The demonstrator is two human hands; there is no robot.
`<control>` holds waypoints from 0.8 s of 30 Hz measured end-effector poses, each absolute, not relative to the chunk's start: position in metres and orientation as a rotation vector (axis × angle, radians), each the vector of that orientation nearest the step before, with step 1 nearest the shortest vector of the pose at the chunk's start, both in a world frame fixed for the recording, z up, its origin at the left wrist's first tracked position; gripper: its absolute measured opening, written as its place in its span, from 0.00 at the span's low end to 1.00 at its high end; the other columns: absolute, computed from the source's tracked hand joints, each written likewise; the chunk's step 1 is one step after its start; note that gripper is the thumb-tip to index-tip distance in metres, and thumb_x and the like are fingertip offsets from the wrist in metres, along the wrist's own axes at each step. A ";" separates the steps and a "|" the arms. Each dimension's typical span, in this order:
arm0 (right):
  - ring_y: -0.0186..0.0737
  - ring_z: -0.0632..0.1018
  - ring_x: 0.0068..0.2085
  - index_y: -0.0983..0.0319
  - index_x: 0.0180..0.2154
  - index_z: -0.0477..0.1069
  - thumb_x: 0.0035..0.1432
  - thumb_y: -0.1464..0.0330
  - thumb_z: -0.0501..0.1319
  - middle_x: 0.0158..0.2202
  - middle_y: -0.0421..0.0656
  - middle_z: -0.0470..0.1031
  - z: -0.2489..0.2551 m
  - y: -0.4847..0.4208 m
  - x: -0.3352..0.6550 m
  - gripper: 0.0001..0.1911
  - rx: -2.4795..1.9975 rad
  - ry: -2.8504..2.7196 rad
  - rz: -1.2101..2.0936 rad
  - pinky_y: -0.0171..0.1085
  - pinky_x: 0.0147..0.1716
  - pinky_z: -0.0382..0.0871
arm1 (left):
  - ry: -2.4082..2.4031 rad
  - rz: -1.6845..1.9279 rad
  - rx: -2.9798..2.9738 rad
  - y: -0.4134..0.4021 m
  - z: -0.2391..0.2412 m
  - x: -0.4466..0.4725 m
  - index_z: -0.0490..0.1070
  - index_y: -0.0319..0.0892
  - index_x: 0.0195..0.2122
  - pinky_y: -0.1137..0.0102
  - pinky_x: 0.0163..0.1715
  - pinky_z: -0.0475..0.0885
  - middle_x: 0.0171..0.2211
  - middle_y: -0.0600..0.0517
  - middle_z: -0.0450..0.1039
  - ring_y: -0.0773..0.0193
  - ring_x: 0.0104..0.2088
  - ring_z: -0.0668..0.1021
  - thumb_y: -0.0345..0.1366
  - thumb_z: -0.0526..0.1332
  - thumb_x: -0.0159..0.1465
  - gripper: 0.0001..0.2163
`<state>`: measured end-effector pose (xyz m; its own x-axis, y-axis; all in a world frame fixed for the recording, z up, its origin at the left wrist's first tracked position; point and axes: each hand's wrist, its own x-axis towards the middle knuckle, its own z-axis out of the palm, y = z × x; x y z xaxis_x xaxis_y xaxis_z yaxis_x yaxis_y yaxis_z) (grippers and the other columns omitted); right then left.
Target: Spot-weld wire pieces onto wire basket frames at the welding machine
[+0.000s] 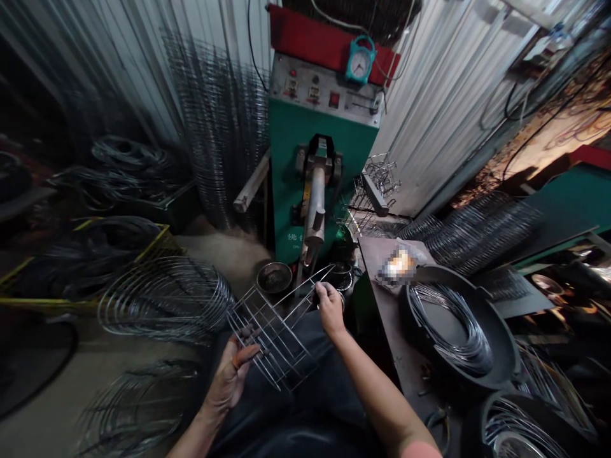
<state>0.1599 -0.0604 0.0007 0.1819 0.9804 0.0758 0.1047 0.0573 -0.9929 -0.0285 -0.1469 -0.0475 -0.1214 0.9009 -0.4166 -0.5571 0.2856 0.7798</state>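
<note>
Gripping a welded wire rack [272, 331] between 2 hands, the right hand [329, 312] closes around its far corner while the left hand [231, 375] cradles the near edge with fingers partly curled. A round metal bowl [274, 278] sits just beyond the rack, before a green welding machine [289, 191].

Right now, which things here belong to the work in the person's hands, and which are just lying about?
In the work: left hand, right hand, wire rack.

Lying about: wire hoops on the floor, black pan of wire hoops on the bench, metal bowl.
</note>
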 end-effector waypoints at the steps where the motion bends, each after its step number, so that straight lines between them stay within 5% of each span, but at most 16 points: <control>1: 0.32 0.63 0.24 0.61 0.20 0.60 0.53 0.56 0.54 0.19 0.37 0.61 0.000 -0.059 0.160 0.17 -1.311 -1.174 0.980 0.32 0.24 0.59 | 1.114 1.309 0.409 -0.146 -0.046 -0.029 0.68 0.44 0.36 0.61 0.39 0.71 0.44 0.48 0.68 0.49 0.51 0.67 0.36 0.68 0.42 0.19; 24: 0.30 0.65 0.20 0.61 0.22 0.62 0.48 0.58 0.57 0.19 0.35 0.64 -0.018 -0.005 0.158 0.14 -1.146 -1.033 1.216 0.31 0.21 0.59 | 1.165 1.352 0.417 -0.113 -0.021 -0.034 0.69 0.43 0.30 0.63 0.29 0.73 0.37 0.49 0.66 0.49 0.45 0.70 0.32 0.65 0.37 0.16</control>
<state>0.1578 -0.0047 -0.0180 0.0874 0.9961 -0.0141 -0.1468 -0.0012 -0.9892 -0.0343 -0.1133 -0.0207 -0.1939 0.8948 -0.4022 -0.5303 0.2494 0.8103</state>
